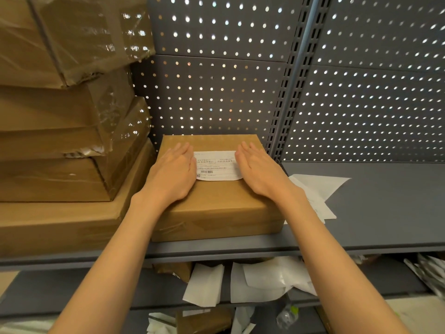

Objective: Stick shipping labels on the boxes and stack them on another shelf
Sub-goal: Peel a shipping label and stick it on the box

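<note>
So the brown box sits flat on the grey shelf, just right of a stack of wrapped boxes. The white shipping label lies on its top face, long side running left to right, print reading upright from the camera's side. Both hands are palm down with straight fingers pointing toward the pegboard back: left hand covers the label's left end, right hand its right end. Neither grips anything, just flat pressing. Loose white backing papers lie right of the box.
</note>
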Tool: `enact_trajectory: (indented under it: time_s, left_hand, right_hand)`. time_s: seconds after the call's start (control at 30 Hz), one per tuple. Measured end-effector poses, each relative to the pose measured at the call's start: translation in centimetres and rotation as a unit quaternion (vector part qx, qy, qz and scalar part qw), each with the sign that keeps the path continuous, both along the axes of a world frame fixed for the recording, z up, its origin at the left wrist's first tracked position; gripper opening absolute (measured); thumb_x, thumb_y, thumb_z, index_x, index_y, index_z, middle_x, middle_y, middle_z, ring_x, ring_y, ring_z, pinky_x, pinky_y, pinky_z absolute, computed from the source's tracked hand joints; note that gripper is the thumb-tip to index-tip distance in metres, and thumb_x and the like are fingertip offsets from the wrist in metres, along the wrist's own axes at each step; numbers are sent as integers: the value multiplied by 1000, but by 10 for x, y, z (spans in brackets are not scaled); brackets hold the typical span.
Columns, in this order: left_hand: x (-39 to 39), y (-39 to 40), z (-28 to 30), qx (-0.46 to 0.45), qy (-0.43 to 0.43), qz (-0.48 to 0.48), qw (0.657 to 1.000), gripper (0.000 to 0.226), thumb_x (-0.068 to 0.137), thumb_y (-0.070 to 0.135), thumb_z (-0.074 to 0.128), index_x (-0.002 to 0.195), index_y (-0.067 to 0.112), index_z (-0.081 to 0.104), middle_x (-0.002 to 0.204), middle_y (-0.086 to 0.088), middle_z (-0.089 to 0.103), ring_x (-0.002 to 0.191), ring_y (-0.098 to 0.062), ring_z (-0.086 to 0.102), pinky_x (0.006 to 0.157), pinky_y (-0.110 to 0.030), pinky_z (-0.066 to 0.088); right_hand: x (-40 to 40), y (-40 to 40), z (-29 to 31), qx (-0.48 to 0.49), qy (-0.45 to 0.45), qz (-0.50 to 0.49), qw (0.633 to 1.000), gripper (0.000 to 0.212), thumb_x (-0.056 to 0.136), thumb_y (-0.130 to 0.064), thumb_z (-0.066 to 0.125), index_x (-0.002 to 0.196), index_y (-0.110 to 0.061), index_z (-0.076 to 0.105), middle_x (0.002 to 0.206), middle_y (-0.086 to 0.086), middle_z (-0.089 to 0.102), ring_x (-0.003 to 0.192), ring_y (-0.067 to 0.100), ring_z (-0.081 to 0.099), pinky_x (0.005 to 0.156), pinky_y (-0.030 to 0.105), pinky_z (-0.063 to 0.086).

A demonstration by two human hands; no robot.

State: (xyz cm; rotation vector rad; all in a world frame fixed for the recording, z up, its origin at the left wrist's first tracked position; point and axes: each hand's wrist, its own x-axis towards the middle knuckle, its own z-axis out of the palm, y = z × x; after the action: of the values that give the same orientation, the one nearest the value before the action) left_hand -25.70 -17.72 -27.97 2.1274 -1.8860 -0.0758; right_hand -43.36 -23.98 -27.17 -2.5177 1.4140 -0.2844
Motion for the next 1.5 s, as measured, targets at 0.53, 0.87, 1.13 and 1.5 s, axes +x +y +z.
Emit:
enact_trajectory:
  time_s: [0.53,0.87,1.13,1.5]
  left_hand:
    - [-19,15,-11,29,23,-66,997,49,103,28,22,148,11,17,157,-2,14,144,-11,12,114,-23,5]
    - [-10,36,-2,-3,3,-22,1000,49,103,29,21,149,13,15,157,-2,16,144,-12,13,112,-19,3]
    - [-41,42,-7,-43,-6,-88,995,50,102,28,22,149,16,9,157,0,10,144,-7,8,108,-15,-4]
    - [-41,47,-17,-61,-24,-44,997,51,100,40,23,147,21,23,155,3,22,142,-8,20,113,-21,10]
  right_hand:
    - [9,32,-13,-28,17,33,999,51,103,-31,11,149,-9,21,157,5,20,145,15,14,119,33,5]
    - [-9,31,-12,-48,-7,-1,999,51,103,-29,11,147,-8,27,156,6,23,145,17,15,116,28,6]
    - [17,61,-9,-78,-22,81,993,50,103,-27,16,149,-9,19,158,7,16,146,13,8,116,23,-2]
    - [1,62,-25,-94,-3,27,995,50,103,-30,18,148,-11,25,157,3,22,145,11,14,117,26,5]
